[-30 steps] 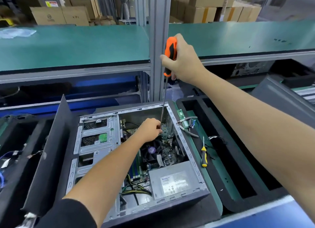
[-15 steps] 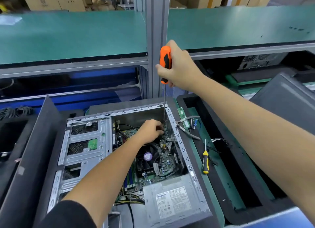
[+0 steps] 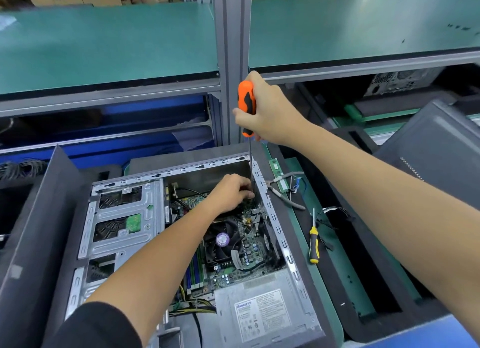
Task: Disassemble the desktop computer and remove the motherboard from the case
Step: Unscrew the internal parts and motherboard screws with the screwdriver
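Observation:
An open desktop case (image 3: 275, 217) lies on its side before me. Inside it sits the green motherboard (image 3: 249, 246) with a black CPU fan (image 3: 222, 239), beside a silver drive cage (image 3: 122, 217) and a grey power supply (image 3: 262, 311). My right hand (image 3: 267, 113) grips the orange-and-black handle of a long screwdriver (image 3: 246, 106), held upright; its thin shaft runs down into the case's far right corner. My left hand (image 3: 231, 191) is down in that corner with its fingers curled around the shaft near the tip. The tip and the screw are hidden by these fingers.
A small yellow-and-black screwdriver (image 3: 313, 243), grey-handled pliers (image 3: 285, 191), a green memory stick (image 3: 278, 174) and loose wires (image 3: 335, 217) lie right of the case. A dark side panel (image 3: 39, 230) leans at the left. A grey upright post (image 3: 232, 61) and green shelves stand behind.
My view has tilted down and closer to the case. The screwdriver has moved slightly lower and more upright, while my left hand stays at the same corner.

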### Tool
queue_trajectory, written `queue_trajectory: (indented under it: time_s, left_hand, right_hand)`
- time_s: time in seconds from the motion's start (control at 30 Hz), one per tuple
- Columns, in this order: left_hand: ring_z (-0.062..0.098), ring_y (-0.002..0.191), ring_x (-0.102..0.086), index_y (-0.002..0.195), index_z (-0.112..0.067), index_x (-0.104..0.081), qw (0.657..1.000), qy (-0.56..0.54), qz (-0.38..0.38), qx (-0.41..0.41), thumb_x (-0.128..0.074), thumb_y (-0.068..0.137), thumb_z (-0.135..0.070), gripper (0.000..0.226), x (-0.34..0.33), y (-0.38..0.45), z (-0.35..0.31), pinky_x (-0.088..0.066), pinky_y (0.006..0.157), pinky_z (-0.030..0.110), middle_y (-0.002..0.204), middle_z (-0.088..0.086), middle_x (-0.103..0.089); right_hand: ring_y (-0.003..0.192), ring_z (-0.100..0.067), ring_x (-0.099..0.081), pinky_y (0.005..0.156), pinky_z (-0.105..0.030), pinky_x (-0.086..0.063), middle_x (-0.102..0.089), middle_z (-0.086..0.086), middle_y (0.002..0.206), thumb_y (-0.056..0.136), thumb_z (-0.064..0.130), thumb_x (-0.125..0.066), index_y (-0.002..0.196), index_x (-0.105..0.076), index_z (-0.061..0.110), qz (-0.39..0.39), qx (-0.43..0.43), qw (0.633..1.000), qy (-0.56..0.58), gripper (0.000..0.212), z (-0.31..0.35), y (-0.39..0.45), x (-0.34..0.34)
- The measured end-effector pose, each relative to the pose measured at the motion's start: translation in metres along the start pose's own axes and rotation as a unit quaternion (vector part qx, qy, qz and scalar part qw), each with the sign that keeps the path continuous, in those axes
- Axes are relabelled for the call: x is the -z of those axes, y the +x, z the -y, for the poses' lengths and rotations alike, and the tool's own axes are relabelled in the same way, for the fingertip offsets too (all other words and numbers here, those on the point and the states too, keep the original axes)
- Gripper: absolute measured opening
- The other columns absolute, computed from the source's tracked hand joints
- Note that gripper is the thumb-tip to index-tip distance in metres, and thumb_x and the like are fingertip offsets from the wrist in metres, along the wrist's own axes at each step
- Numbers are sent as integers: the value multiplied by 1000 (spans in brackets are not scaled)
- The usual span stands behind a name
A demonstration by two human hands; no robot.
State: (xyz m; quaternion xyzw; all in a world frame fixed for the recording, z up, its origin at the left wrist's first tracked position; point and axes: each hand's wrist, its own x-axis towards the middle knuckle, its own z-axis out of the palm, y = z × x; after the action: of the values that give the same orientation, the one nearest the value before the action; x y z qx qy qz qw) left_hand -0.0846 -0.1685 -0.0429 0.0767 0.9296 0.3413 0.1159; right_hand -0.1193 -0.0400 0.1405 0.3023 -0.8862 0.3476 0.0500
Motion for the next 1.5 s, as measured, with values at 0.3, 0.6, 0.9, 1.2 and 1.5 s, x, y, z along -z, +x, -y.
queue_trajectory:
  time_s: [0.3,0.6,0.9,1.2,1.5]
  left_hand:
    - [13,69,-61,95,-13,-73,1000,27,7,-9,-68,88,-20,11,2,1,-2,-39,53,15,81,2,-71]
    - [8,59,-54,93,-13,-72,1000,27,15,0,-66,90,-23,12,3,0,-3,-38,51,17,78,0,-69]
    - [12,69,-60,98,-13,-73,999,28,26,-16,-67,89,-23,15,3,-2,-3,-45,63,24,87,2,-72]
    - [-1,56,-49,99,-13,-72,1000,25,7,-17,-66,90,-21,14,2,-5,-4,-30,49,10,70,-10,-60]
    - [11,69,-56,99,-10,-70,1000,22,6,-4,-64,91,-20,14,-1,-4,-4,-36,60,21,81,-1,-65]
  right_hand:
    - [54,-13,-55,45,-13,-45,-45,2,70,95,25,-58,102,-32,18,-7,-2,1000,16,28,-2,-3,0]
    - [54,-11,-54,50,-19,-49,-45,3,70,94,25,-60,102,-34,18,-16,-1,1000,19,28,-3,-6,0]
    - [56,-8,-54,49,-15,-49,-44,7,70,94,26,-60,107,-34,19,-17,2,1000,5,30,-2,-8,-2]
    - [55,-17,-56,48,-26,-51,-48,-2,69,94,26,-60,102,-36,16,-26,5,1000,10,27,-1,-11,-1]
    - [54,-13,-56,48,-19,-48,-52,-5,74,94,26,-60,104,-36,16,-15,3,1000,8,27,0,-13,0]
